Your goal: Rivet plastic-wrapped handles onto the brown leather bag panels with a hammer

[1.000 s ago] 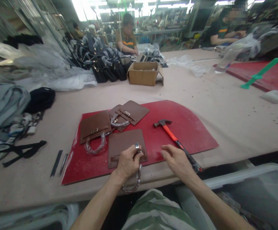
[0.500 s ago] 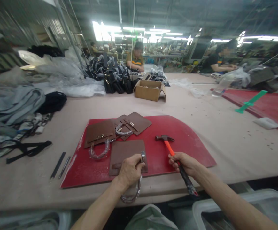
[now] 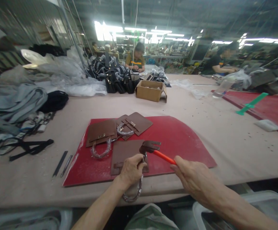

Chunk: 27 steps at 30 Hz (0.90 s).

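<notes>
My left hand (image 3: 132, 169) is closed on a short metal punch (image 3: 144, 156), upright over the right part of a brown leather bag panel (image 3: 127, 150). Its lower end is hidden by my fingers. A plastic-wrapped handle (image 3: 134, 198) hangs from the panel past the table edge. My right hand (image 3: 189, 171) grips a hammer (image 3: 164, 156) by its orange and black handle. The hammer head is at the top of the punch; whether they touch I cannot tell. More brown bag panels (image 3: 102, 129) with metal clasps and wrapped handles lie behind, on a red board (image 3: 177, 140).
Left of the board lie a flat dark strip (image 3: 60, 163) and a thin metal rod (image 3: 66, 166). Farther back are a cardboard box (image 3: 150, 91), black bags (image 3: 119, 81) and plastic wrapping (image 3: 69, 76). Two people sit across the table. Green tape (image 3: 252, 103) marks another red board.
My right hand has swung the hammer left, bringing its head from over the bare red board to the top of the punch. My left hand keeps its hold in place.
</notes>
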Each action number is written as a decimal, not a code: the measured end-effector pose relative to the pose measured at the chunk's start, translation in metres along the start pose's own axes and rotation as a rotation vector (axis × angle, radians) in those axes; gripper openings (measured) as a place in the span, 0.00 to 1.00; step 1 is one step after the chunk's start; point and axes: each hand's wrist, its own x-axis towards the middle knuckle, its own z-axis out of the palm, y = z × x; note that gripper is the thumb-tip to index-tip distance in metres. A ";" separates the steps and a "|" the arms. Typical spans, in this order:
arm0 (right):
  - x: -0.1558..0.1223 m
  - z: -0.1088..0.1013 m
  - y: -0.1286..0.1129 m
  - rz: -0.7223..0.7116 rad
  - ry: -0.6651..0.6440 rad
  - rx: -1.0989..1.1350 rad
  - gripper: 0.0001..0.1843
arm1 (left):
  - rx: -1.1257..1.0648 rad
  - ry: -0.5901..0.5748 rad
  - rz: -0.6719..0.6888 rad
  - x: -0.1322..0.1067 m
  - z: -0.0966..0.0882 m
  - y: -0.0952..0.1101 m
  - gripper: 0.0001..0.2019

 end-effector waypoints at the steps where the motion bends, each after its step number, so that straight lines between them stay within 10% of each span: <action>1: -0.001 -0.002 -0.001 -0.022 -0.026 -0.035 0.16 | 0.002 -0.003 -0.001 0.000 0.000 -0.001 0.06; 7: -0.007 -0.007 -0.008 0.028 0.228 -0.004 0.17 | 0.010 -0.018 0.009 0.001 0.002 -0.004 0.06; 15: -0.010 0.011 0.020 0.194 -0.115 0.089 0.18 | 0.015 -0.016 0.015 0.000 0.000 -0.001 0.05; 22: 0.001 0.082 0.086 0.517 -0.168 0.071 0.17 | 0.009 -0.026 0.031 0.001 -0.001 -0.003 0.05; 27: 0.008 0.108 0.063 0.189 0.066 -0.061 0.19 | -0.005 -0.030 0.033 -0.001 -0.003 -0.002 0.05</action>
